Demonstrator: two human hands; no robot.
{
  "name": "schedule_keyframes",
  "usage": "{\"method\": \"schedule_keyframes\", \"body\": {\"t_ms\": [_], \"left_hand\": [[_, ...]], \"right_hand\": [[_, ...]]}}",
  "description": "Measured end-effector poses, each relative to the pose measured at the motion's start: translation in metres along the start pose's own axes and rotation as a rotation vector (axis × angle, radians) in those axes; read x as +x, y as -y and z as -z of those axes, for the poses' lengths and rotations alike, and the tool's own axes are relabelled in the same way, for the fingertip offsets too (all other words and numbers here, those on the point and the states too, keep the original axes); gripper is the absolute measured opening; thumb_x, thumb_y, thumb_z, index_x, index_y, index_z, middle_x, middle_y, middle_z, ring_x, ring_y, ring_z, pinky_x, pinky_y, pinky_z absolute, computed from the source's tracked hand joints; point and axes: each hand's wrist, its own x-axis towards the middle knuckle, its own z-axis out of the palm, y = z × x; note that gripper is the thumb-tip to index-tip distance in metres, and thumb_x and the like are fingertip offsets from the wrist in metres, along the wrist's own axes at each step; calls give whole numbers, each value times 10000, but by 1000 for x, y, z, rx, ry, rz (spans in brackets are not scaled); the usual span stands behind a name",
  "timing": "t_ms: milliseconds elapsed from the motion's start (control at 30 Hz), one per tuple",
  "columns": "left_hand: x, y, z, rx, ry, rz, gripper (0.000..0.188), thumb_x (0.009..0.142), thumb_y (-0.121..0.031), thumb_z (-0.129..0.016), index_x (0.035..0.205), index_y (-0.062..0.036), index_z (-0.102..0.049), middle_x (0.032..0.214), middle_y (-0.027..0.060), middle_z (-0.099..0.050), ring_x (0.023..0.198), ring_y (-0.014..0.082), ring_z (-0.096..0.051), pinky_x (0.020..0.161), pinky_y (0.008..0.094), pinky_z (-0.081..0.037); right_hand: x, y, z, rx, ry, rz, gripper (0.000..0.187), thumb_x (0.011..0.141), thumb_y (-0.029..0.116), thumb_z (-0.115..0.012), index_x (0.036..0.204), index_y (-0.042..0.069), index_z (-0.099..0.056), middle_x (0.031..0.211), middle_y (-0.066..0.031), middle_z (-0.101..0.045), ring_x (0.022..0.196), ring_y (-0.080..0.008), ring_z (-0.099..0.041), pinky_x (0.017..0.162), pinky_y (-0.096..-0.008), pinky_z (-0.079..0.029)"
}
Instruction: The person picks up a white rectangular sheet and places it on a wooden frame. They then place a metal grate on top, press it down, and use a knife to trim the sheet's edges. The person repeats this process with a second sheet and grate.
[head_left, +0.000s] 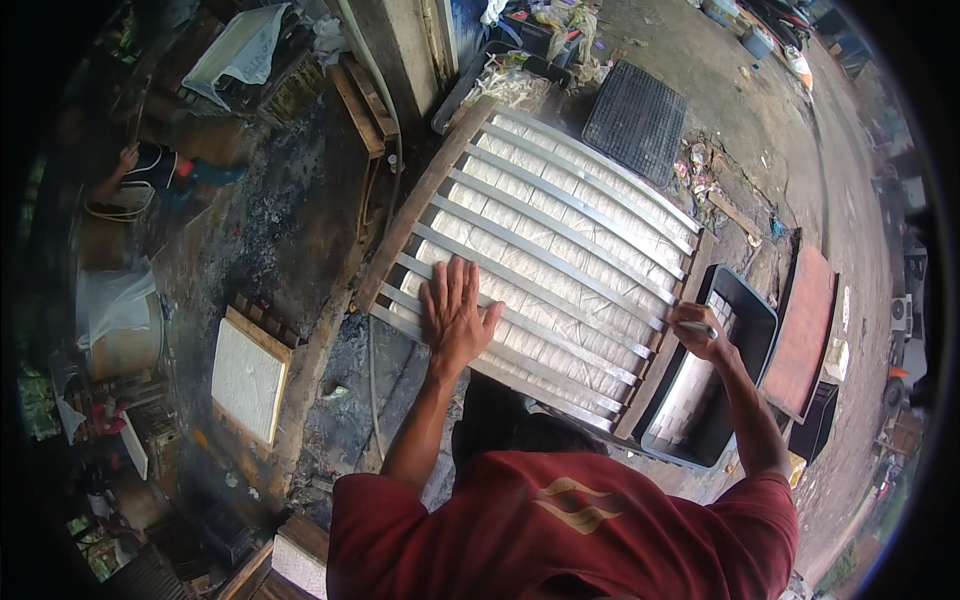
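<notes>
A large white slab (520,222), scored across with fine lines, lies under a rack of parallel metal strips (560,228) joined to wooden side bars (425,205). My left hand (459,312) rests flat on its near left part, fingers stretched out and holding nothing. At the right wooden bar, my right hand (697,330) is closed around a tool with a short pale handle (712,331); its working end is hidden. Just beneath my right forearm sits a black plastic tub (722,437) with rows of white blocks (685,405) inside.
A black slotted crate (635,120) lies beyond the rack. To the right leans a reddish board (803,330) over a dark bin (814,417). On the left are a white slab on a wooden frame (250,378), a hose (376,400) and another person (150,165).
</notes>
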Motion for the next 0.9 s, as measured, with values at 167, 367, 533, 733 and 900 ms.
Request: {"method": "schedule_keyframes", "body": {"t_ms": [167, 367, 533, 733, 900], "left_hand": [[-4, 1, 5, -48, -45, -15, 857, 966, -543, -623, 1626, -85, -327, 1687, 185, -304, 1562, 438, -234, 1225, 662, -179], [-4, 4, 10, -45, -25, -18, 824, 953, -540, -640, 1591, -83, -391, 1676, 176, -323, 1561, 425, -240, 1221, 647, -202], [4, 3, 6, -45, -8, -16, 803, 956, -538, -637, 1579, -84, -411, 1674, 172, -328, 1556, 424, -246, 1224, 642, -193], [1, 0, 5, -34, -2, 2, 797, 967, -513, -629, 1600, -95, -386, 1665, 183, -343, 1566, 437, -221, 1227, 662, -175], [-1, -1, 8, -53, -9, -8, 807, 964, -516, -631, 1599, -84, -383, 1664, 195, -338, 1566, 448, -213, 1219, 674, -179]], "right_hand": [[142, 57, -9, 105, -99, 66, 93, 896, 86, -729, 940, 6, -740, 927, -138, -754, 811, -258, -734, 727, -362, -579], [367, 131, -93, 168, -213, 324, 173, 898, 61, -657, 1028, -9, -747, 1013, -177, -752, 874, -351, -738, 771, -394, -588], [330, 78, -83, 213, -124, 230, 160, 910, 91, -668, 1026, 7, -739, 1005, -145, -754, 901, -274, -745, 789, -370, -589], [104, -14, -21, 3, -195, 45, 71, 887, 0, -669, 900, 4, -739, 827, -132, -707, 755, -278, -689, 696, -370, -559], [39, -28, 40, -39, 82, -59, 45, 864, 85, -672, 863, 56, -707, 821, -79, -707, 746, -197, -693, 686, -361, -541]]}}
